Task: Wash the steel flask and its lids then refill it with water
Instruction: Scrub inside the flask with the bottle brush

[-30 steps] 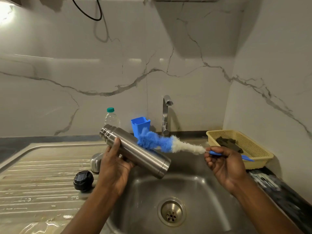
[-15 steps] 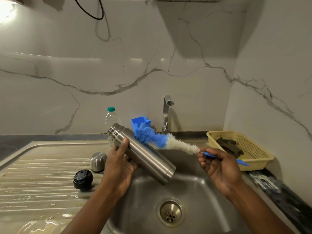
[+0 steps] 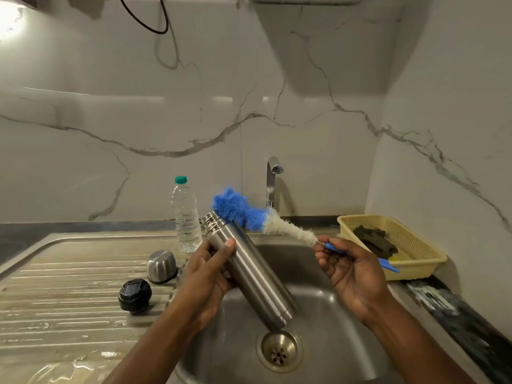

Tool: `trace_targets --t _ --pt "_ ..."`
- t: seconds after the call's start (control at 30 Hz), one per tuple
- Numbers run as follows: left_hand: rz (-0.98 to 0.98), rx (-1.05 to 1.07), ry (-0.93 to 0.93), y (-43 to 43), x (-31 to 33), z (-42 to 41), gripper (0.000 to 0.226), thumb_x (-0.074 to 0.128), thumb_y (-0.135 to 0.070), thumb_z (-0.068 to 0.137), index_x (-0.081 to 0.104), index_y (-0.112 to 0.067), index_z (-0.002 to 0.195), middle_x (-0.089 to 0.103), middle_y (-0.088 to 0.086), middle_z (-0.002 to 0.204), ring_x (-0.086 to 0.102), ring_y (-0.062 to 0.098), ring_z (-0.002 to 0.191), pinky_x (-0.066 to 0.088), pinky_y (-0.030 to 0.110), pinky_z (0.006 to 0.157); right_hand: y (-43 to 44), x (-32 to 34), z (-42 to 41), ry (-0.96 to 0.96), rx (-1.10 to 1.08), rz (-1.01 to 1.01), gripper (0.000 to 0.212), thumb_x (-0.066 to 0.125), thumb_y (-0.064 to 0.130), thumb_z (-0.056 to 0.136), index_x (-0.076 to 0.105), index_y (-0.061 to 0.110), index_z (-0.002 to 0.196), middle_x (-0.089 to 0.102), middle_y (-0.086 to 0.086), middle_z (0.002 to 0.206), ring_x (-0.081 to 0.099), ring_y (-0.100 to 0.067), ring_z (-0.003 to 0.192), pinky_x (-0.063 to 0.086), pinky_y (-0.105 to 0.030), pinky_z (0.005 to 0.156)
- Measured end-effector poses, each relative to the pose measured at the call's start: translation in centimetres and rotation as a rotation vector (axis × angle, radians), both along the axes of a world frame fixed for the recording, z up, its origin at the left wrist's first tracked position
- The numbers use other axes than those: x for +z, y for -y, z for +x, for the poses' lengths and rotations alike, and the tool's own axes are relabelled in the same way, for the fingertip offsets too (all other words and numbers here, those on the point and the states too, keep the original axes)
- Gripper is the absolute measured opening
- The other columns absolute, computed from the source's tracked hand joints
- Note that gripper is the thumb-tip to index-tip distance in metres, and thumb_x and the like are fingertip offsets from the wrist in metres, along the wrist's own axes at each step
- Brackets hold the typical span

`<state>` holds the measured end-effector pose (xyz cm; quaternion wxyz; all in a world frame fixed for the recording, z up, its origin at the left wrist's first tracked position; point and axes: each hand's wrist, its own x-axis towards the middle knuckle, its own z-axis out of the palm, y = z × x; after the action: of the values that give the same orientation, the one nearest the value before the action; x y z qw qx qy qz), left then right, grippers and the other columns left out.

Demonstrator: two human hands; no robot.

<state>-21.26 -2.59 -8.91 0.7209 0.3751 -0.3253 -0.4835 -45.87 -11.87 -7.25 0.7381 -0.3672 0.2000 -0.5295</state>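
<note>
My left hand (image 3: 207, 275) is gripping the steel flask (image 3: 249, 273), tilting it over the sink (image 3: 332, 342). My right hand (image 3: 352, 270) is pinching the brush (image 3: 249, 214), its fluffy blue end right by the flask's mouth. The steel lid (image 3: 162, 266) and black lid (image 3: 135, 295) are sitting on the wet desk (image 3: 69, 273).

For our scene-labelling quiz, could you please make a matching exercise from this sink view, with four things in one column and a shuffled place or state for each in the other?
Things
1. steel flask
2. black lid
3. bottle brush
4. plastic bottle

Places or states
A. standing upright behind the steel cap
B. tilted over the sink, gripped by the left hand
C. lying on the drainboard
D. handle held by the right hand

Pairs: 1-B, 2-C, 3-D, 4-A
</note>
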Motion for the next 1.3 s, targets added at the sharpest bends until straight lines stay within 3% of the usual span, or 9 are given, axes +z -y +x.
trace_targets --t 0.33,0.47,0.6,0.77,0.93,1.1,1.2,1.3 --pt "0.005 -0.017 -0.038 0.3 0.0 0.4 0.045 0.068 -0.022 0.091 0.06 -0.011 0.134 0.071 0.018 0.116 0.075 0.031 0.102 0.063 0.043 0.081 0.3 -0.4 0.0 0.0 0.007 0.026 0.026 0.053 0.004 0.097 0.076 -0.005 0.089 0.072 -0.021 0.079 0.072 -0.021 0.062 0.061 -0.026 0.056" --pt "-0.028 -0.017 -0.023 0.2 -0.1 1.1 0.046 0.068 -0.023 0.091 0.06 -0.013 0.134 0.072 0.016 0.114 0.075 0.031 0.102 0.063 0.045 0.082 0.2 -0.2 -0.5 0.006 -0.008 0.034 0.022 0.059 0.006 0.088 0.079 -0.001 0.081 0.072 -0.02 0.078 0.072 -0.02 0.062 0.061 -0.024 0.056" --pt "-0.029 -0.06 -0.045 0.2 -0.2 0.3 0.043 0.064 -0.02 0.094 0.059 -0.01 0.135 0.071 0.015 0.11 0.072 0.032 0.102 0.063 0.046 0.085 -0.1 -0.5 0.3 -0.012 0.028 0.019 0.022 0.059 0.006 0.092 0.079 -0.003 0.089 0.074 -0.021 0.084 0.074 -0.022 0.069 0.063 -0.026 0.061" --pt "-0.067 -0.045 -0.077 0.2 0.2 0.7 0.036 0.063 -0.022 0.095 0.06 -0.01 0.129 0.074 0.011 0.101 0.074 0.028 0.098 0.064 0.045 0.083 0.3 -0.1 -0.6 -0.003 -0.017 0.047 0.022 0.061 0.007 0.084 0.08 -0.001 0.078 0.072 -0.019 0.076 0.071 -0.019 0.059 0.06 -0.023 0.054" --pt "-0.049 -0.065 -0.072 0.0 -0.1 0.5 0.056 0.077 -0.027 0.087 0.058 -0.01 0.137 0.072 0.014 0.109 0.073 0.031 0.102 0.061 0.048 0.088 -0.2 -0.6 0.7 0.007 0.052 0.056 0.025 0.056 0.005 0.094 0.079 -0.003 0.087 0.075 -0.021 0.083 0.074 -0.021 0.066 0.062 -0.025 0.058" --pt "-0.057 -0.043 -0.093 0.1 0.2 0.6 0.04 0.065 -0.023 0.095 0.058 -0.009 0.132 0.073 0.013 0.104 0.075 0.029 0.099 0.063 0.046 0.085 0.2 -0.2 -0.4 -0.005 -0.017 0.062 0.021 0.06 0.005 0.088 0.078 -0.002 0.083 0.074 -0.02 0.079 0.073 -0.019 0.061 0.061 -0.024 0.056" --pt "-0.07 -0.033 -0.114 0.1 0.4 0.7 0.04 0.064 -0.023 0.094 0.058 -0.009 0.131 0.075 0.011 0.099 0.076 0.027 0.095 0.064 0.044 0.082 0.1 -0.6 -0.1 0.004 0.008 0.082 0.018 0.061 0.006 0.087 0.076 -0.004 0.089 0.074 -0.02 0.081 0.073 -0.02 0.063 0.062 -0.024 0.056" --pt "-0.038 -0.039 -0.135 0.1 0.3 0.4 0.048 0.066 -0.023 0.093 0.056 -0.009 0.138 0.071 0.015 0.109 0.074 0.031 0.102 0.063 0.046 0.085 -0.1 -0.8 0.6 -0.005 0.057 0.078 0.021 0.059 0.006 0.092 0.077 -0.005 0.096 0.075 -0.021 0.086 0.075 -0.022 0.069 0.063 -0.026 0.059"
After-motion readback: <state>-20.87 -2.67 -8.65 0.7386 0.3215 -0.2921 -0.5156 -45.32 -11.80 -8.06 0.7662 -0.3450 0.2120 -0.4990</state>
